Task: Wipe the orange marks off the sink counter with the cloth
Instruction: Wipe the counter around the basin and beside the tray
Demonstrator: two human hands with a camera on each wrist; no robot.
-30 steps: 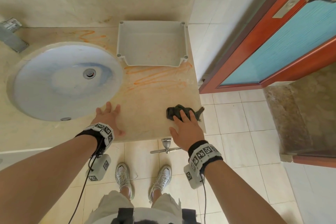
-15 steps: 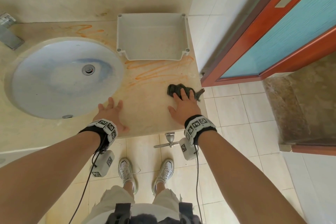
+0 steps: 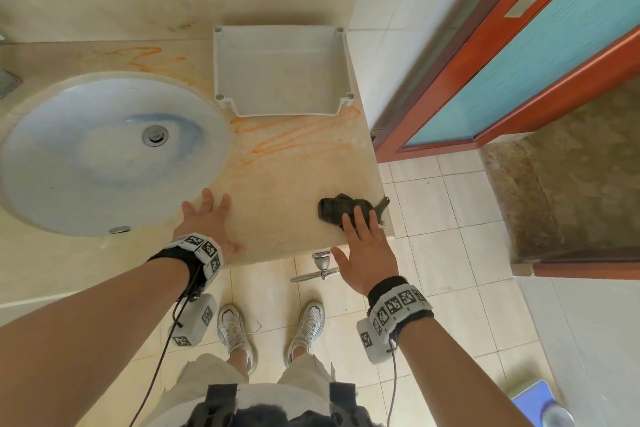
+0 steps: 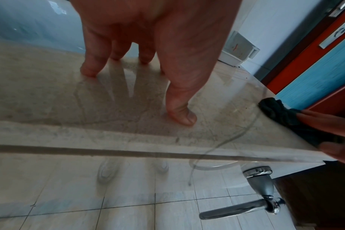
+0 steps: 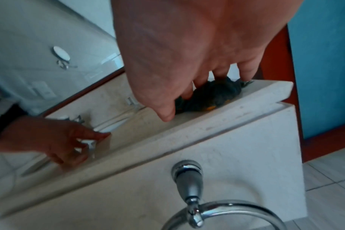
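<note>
My right hand (image 3: pixel 367 255) reaches over the front edge of the sink counter (image 3: pixel 277 218), fingers straight and laid on the dark cloth (image 3: pixel 334 210), which sits bunched at the counter's near right corner. My left hand (image 3: pixel 207 224) lies flat on the counter beside the basin (image 3: pixel 104 156), fingers spread and fingertips pressing the stone. Further back, the orange marks (image 3: pixel 294 135) streak the counter just in front of the white tray (image 3: pixel 280 76); more orange scribbles (image 3: pixel 145 57) run behind the basin, near the wall.
</note>
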